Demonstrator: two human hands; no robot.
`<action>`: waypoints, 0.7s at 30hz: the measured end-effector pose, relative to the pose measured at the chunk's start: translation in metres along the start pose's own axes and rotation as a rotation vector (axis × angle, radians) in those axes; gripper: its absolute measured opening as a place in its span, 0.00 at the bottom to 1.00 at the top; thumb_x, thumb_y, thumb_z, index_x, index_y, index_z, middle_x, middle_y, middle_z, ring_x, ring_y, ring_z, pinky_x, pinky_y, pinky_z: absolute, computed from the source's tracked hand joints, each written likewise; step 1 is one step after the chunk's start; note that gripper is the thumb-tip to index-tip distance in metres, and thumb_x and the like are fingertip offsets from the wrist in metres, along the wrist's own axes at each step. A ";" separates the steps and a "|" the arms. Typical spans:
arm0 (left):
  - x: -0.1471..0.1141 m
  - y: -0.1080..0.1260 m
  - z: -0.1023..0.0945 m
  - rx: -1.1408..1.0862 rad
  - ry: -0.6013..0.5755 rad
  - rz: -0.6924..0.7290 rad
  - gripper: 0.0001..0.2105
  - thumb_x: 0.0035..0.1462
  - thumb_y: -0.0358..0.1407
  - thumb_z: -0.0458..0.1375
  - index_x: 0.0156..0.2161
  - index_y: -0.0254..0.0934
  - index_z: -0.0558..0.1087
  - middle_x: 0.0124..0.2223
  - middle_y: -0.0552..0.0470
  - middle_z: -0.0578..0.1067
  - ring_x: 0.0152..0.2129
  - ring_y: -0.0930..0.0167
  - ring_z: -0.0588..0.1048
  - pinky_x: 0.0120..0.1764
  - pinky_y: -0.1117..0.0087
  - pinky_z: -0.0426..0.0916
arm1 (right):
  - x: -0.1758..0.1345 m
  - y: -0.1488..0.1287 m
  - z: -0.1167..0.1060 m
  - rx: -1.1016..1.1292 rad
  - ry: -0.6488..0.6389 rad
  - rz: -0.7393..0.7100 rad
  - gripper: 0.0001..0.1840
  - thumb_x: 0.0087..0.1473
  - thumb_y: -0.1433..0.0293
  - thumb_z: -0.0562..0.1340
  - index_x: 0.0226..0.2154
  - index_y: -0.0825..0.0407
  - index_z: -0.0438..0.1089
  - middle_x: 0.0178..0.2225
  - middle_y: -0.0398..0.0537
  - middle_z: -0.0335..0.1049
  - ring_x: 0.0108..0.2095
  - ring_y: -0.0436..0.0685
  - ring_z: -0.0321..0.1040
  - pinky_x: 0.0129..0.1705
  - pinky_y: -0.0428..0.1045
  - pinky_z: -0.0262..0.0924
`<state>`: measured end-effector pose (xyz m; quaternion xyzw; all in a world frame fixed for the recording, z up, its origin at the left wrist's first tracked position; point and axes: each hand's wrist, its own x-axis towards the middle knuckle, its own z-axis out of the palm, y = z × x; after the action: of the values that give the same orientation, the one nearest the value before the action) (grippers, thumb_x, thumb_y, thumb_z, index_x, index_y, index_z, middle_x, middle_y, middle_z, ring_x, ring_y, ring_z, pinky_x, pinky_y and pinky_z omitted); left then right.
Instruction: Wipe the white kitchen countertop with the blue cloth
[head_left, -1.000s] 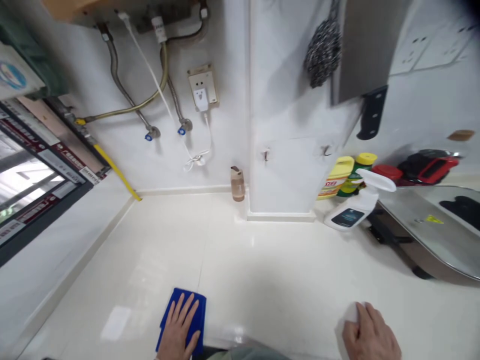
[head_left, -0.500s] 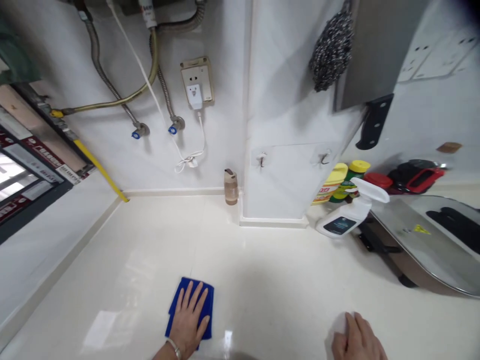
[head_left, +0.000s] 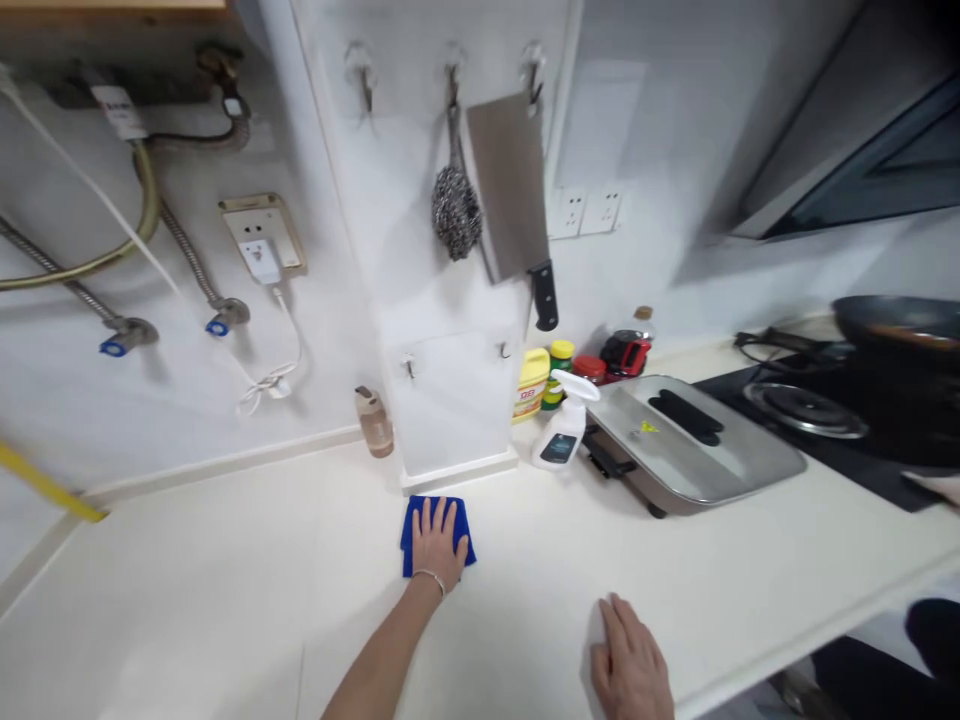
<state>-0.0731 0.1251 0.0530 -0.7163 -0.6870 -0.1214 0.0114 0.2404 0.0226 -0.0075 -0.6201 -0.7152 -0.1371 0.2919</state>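
"One blue cloth (head_left: pixel 409 564) on the white counter (head_left: pixel 720 590): how is it held?"

"By the left hand (head_left: pixel 436 548), laid flat on top with its fingers spread apart. The spread presumably shares the pressure and keeps the fabric flat."

"And the right hand (head_left: pixel 630 660)?"

"It rests well apart, nearer the counter's front edge, two fingers lying together and the thumb alongside. It probably gives support. Its underside is hidden, so whether it grips anything cannot be told."

"Where exactly does the cloth lie?"

"Toward the counter's back edge, just in front of the pillar (head_left: pixel 457 420), near the left corner of its foot; contact between the two cannot be judged."

"Why the surrounding arrangement?"

"A brown bottle (head_left: pixel 374 425) stands left of the pillar, a spray bottle (head_left: pixel 559 445) and a lidded pan (head_left: pixel 739 465) to its right, plausibly for easy reach. The steel scourer (head_left: pixel 456 212) and cleaver (head_left: pixel 514 190) hang from hooks (head_left: pixel 534 85), the latter handle downward, likely to keep both off the counter."
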 end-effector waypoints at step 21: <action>-0.029 -0.021 -0.008 -0.066 0.000 0.073 0.26 0.61 0.37 0.43 0.65 0.40 0.53 0.69 0.42 0.54 0.65 0.52 0.50 0.60 0.39 0.54 | -0.010 0.020 0.038 -0.060 0.072 -0.023 0.28 0.56 0.66 0.50 0.60 0.50 0.54 0.57 0.55 0.63 0.55 0.64 0.63 0.52 0.60 0.64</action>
<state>-0.0957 0.0963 0.0519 -0.7409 -0.6560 -0.1436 -0.0080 0.2513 0.0400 -0.0470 -0.6150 -0.7067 -0.1839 0.2974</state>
